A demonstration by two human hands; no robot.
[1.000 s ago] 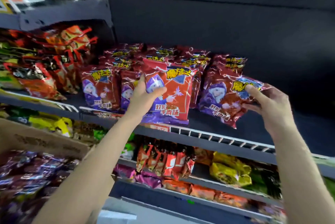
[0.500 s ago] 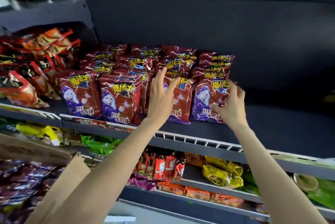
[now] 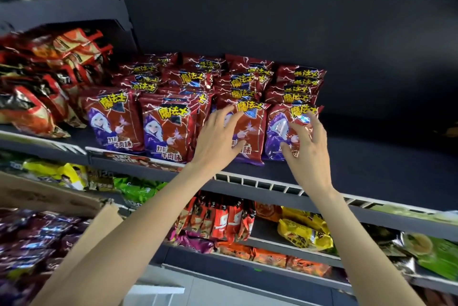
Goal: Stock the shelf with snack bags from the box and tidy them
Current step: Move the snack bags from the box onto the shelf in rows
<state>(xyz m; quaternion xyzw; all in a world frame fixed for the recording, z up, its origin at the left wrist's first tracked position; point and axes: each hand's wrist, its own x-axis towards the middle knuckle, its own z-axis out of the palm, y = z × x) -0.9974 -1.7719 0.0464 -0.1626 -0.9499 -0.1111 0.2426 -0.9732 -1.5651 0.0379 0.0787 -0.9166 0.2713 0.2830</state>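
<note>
Four rows of red-and-purple snack bags (image 3: pixel 171 130) are seen standing on the dark shelf (image 3: pixel 371 172), and the tidying step is judged to be in hand. The left hand (image 3: pixel 218 139) is spread with straight fingers against the front bag of the third row (image 3: pixel 252 130); nothing is gripped by it. The right hand (image 3: pixel 307 147) is held at the front bag of the fourth row (image 3: pixel 280 130), its fingers loosely fanned and slightly bent; whether the bag is touched or only approached cannot be told, and no pinch is seen. Both front bags are shown upright, just beside each other, at the shelf's front edge.

At 9 o'clock from these rows a separate group of orange-red bags (image 3: pixel 44 97) is seen leaning. At 3 o'clock the shelf is left bare. The cardboard box (image 3: pixel 49 199) is found at 8 o'clock in the view, with purple-wrapped bags (image 3: pixel 32 243) visible inside it. Lower shelves with mixed snacks (image 3: pixel 304 234) are seen at 6 o'clock.

The restocking is judged well advanced for this row. The next move is thought to call for light flat pressure on the two front faces so that they are squared with their neighbours, then for a reach down toward 8 o'clock so that more stock is fetched from the box.
</note>
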